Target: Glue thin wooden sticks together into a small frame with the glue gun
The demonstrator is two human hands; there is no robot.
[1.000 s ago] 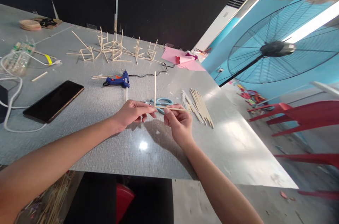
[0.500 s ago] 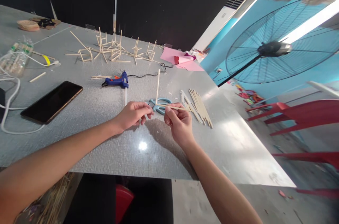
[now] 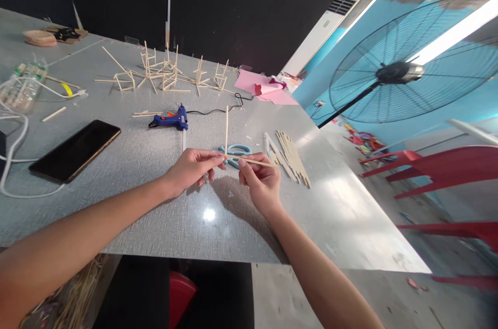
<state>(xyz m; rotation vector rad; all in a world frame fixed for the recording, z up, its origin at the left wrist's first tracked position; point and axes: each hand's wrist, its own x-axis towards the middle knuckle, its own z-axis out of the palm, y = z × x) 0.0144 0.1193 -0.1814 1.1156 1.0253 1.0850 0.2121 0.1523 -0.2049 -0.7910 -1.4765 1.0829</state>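
Between thumb and fingers, my right hand (image 3: 260, 178) pinches a thin wooden stick (image 3: 254, 162) that lies nearly level. A second wooden stick (image 3: 226, 129) rises upright from its left end, forming an L. My left hand (image 3: 196, 167) has its thumb and fingertips closed at the corner where the two sticks meet. Just behind my hands lie light-blue-handled scissors (image 3: 239, 148), partly covered by the sticks and fingers. A blue hot glue gun (image 3: 171, 119) rests farther back on the left, a pale glue stick (image 3: 184, 139) poking out of it toward me.
Several loose sticks (image 3: 293, 158) lie right of my hands. Stick frames (image 3: 167, 74) stand along the table's back, beside pink paper (image 3: 268, 89). At left are a phone (image 3: 75, 151), a white cable (image 3: 19, 194) and bagged sticks (image 3: 25, 85). A fan (image 3: 400, 73) stands at right.
My left fingertips have closed on the corner of the joined sticks, which has moved slightly left toward them. The upright stick now stands straighter.
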